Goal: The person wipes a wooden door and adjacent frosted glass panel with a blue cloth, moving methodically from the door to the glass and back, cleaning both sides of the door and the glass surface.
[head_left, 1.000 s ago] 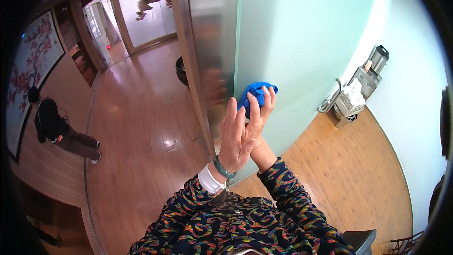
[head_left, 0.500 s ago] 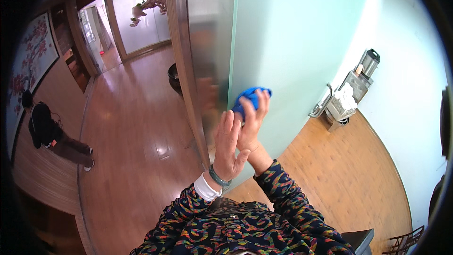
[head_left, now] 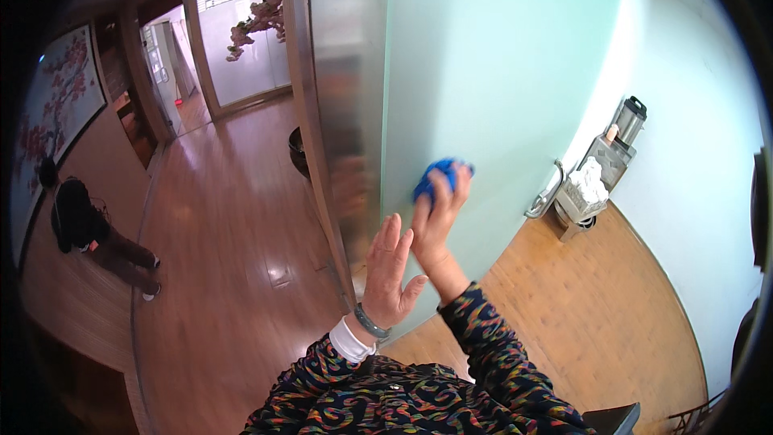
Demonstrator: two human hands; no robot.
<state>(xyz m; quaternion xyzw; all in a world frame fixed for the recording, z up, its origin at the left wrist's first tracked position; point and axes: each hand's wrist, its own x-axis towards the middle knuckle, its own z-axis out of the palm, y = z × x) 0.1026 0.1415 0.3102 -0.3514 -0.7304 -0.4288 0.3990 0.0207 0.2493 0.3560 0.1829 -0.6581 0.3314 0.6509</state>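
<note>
Pale green glass door [head_left: 499, 72] fills twelve o'clock, wooden floor [head_left: 233, 217] spreading to nine. At nine hangs a large blossom painting [head_left: 56, 113]; at three stands a small cart with white towels [head_left: 588, 185]. My left hand [head_left: 389, 274] is flat, fingers spread, against the door edge. My right hand [head_left: 435, 217] presses a blue cloth [head_left: 431, 176] to the glass, hands close but apart.
</note>
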